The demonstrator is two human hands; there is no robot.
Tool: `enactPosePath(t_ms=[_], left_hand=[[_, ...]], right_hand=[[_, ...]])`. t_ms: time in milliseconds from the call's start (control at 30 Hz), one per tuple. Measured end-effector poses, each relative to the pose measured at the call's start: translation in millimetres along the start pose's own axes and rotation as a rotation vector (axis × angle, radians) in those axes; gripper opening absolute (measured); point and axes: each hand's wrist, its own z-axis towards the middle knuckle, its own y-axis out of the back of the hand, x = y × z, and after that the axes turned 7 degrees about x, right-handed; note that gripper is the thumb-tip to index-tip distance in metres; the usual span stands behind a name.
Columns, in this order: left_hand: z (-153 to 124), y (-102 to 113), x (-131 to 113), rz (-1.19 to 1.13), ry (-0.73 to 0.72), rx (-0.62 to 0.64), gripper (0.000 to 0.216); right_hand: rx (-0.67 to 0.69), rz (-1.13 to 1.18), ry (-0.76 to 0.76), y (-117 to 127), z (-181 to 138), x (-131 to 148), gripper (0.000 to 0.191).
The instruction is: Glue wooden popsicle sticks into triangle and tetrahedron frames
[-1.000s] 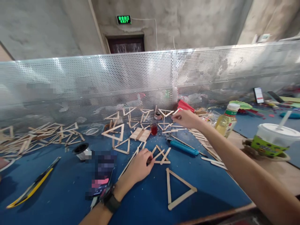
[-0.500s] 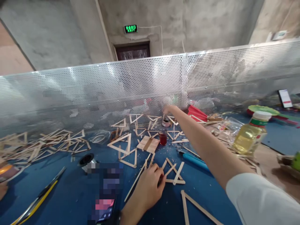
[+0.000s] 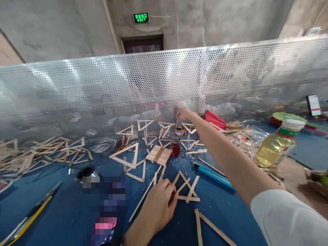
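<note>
My right hand [image 3: 183, 113] is stretched far across the table, its fingers pinched on a thin stick [image 3: 177, 123] that points down into a small open jar [image 3: 179, 131] of dark stuff. My left hand [image 3: 162, 200] lies low over the blue table with its fingers curled; what they hold is hidden. Wooden craft sticks [image 3: 161, 173] come out from beneath its fingertips. Just right of it is a frame of joined craft sticks [image 3: 189, 191]. A cup of red liquid [image 3: 176, 149] stands beside a small flat wooden panel [image 3: 159, 155] beyond my left hand.
Several triangular stick frames [image 3: 128, 157] lie around the middle, with a heap of them [image 3: 38, 155] at left. A blue utility knife [image 3: 215, 177] sits under my right forearm. There are also a yellow-and-black knife [image 3: 33, 218], a wire spool [image 3: 87, 175], an oil bottle [image 3: 278, 145] and a perforated metal screen [image 3: 159, 82].
The view has shifted slightly, so most things sit a little further left and higher. My right hand stays above the jar with the thin stick, and my left hand keeps its place among the sticks.
</note>
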Motion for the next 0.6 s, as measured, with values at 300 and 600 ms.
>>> enactPosePath(t_ms=[300, 600], left_hand=[[3, -1, -4, -0.068, -0.003, 0.055, 0.021], [-14, 59, 25, 0.071, 0.364, 0.277, 0.021]], right_hand=[[-0.196, 0.326, 0.199, 29, -63, 3, 0.028], [0.121, 0.321, 0.535, -14, -260, 86, 0.022]])
